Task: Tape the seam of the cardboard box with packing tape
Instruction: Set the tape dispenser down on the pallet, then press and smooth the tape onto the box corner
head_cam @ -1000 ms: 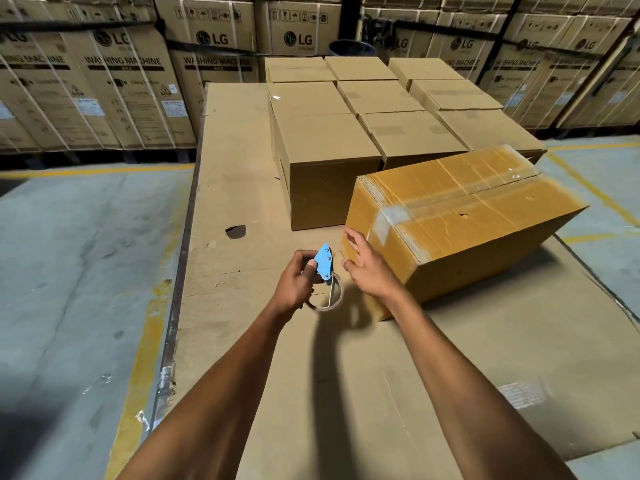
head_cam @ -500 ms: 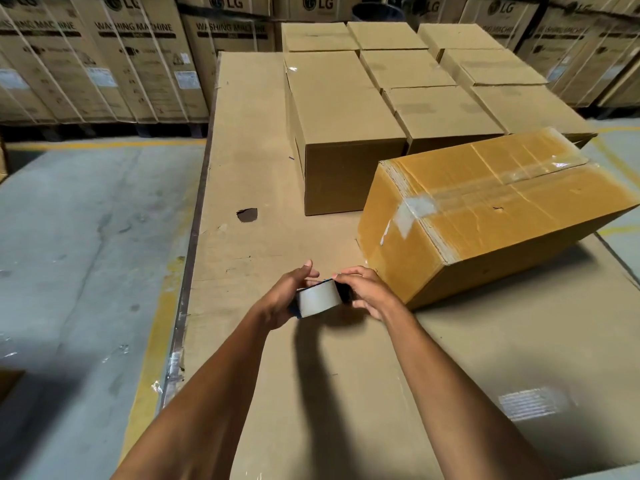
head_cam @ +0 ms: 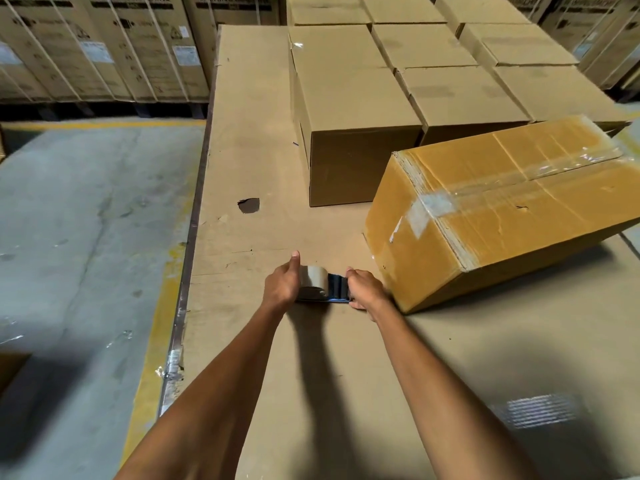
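A yellow-brown cardboard box [head_cam: 512, 209] lies at an angle on the cardboard-covered work surface [head_cam: 263, 358], right of centre, with clear tape along its top seam and over its near end. In front of its near left corner I hold a roll of packing tape [head_cam: 313, 280] with a blue cutter [head_cam: 337, 287] on its right side. My left hand [head_cam: 281, 284] grips the roll from the left, thumb up. My right hand [head_cam: 363, 289] holds the blue cutter end, close to the box corner.
Several plain brown boxes [head_cam: 349, 109] stand packed together behind the yellow box. A dark hole [head_cam: 248, 205] marks the surface. The surface's left edge [head_cam: 188, 244] drops to a concrete floor with a yellow line. Tall washing-machine cartons [head_cam: 104, 46] line the back.
The roll turned from upright, with the blue cutter pointing up, to lying sideways between both hands. My right hand came off the box corner onto the tape. The view tilted downward.
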The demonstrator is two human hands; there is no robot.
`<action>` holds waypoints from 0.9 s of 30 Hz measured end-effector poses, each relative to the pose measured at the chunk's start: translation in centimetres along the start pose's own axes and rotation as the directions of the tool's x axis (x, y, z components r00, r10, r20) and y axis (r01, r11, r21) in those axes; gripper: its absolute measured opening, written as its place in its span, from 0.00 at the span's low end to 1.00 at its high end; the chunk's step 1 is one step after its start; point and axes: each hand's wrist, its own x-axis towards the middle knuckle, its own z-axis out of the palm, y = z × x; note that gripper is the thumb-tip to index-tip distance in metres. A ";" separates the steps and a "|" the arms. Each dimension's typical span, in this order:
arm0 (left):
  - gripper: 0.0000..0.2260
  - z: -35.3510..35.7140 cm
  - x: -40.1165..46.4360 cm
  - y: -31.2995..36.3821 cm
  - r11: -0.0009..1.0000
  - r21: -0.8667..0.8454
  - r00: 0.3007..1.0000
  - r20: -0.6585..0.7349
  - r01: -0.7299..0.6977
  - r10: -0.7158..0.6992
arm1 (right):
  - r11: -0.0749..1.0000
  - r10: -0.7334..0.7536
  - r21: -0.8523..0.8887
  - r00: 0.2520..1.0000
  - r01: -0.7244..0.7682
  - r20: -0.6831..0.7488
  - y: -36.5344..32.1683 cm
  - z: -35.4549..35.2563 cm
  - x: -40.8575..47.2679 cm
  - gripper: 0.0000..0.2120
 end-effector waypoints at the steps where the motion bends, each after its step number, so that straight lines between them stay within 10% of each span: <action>1: 0.33 -0.1 0.0 0.2 1.000 0.015 1.000 -0.011 -0.009 0.009 | 0.997 -0.013 -0.071 1.000 0.012 -0.004 -0.4 -0.3 -0.2 0.25; 9: 0.23 0.8 -1.5 4.2 0.925 0.144 0.910 -0.181 -0.351 0.373 | 0.845 -0.409 -0.434 0.901 0.313 -0.145 -5.8 -3.8 -4.2 0.14; 20: 0.23 8.4 -5.9 13.3 0.870 -0.114 0.878 -0.079 -0.479 0.473 | 0.503 -0.864 -0.668 0.340 0.548 -0.372 -8.5 -13.7 -9.1 0.09; 23: 0.33 10.5 -6.2 14.8 0.896 -0.292 0.938 -0.005 -0.334 0.348 | 0.597 -0.801 -0.637 0.409 0.488 -0.437 -8.4 -15.8 -8.8 0.13; 27: 0.45 12.6 -6.6 16.2 0.867 -0.472 0.970 0.088 -0.161 0.228 | 0.749 -0.575 -0.618 0.699 0.239 -0.426 -7.7 -19.2 -7.5 0.36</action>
